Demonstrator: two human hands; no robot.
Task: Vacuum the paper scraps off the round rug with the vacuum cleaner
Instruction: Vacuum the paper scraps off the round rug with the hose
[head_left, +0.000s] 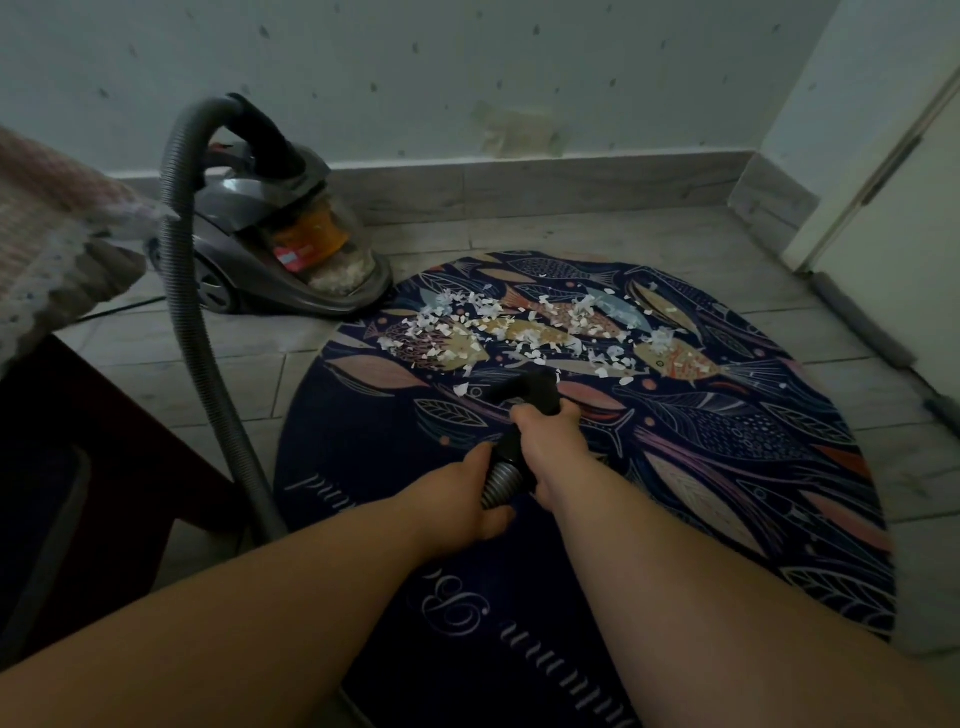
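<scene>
A round dark-blue rug (727, 441) with a fish pattern lies on the tiled floor. White paper scraps (519, 327) are strewn in a band across its far half. A grey canister vacuum cleaner (280, 244) stands off the rug at the back left, its ribbed grey hose (187, 312) arching down to me. My right hand (545, 447) grips the black hose handle (524, 392), whose tip sits just short of the nearest scraps. My left hand (462, 493) holds the ribbed hose end just behind it.
A dark wooden piece of furniture (78, 441) with a knitted blanket (57, 228) stands at the left. A wall with a stone skirting (519, 182) runs behind. A white door (893, 182) and a draught stopper (862, 322) are at the right.
</scene>
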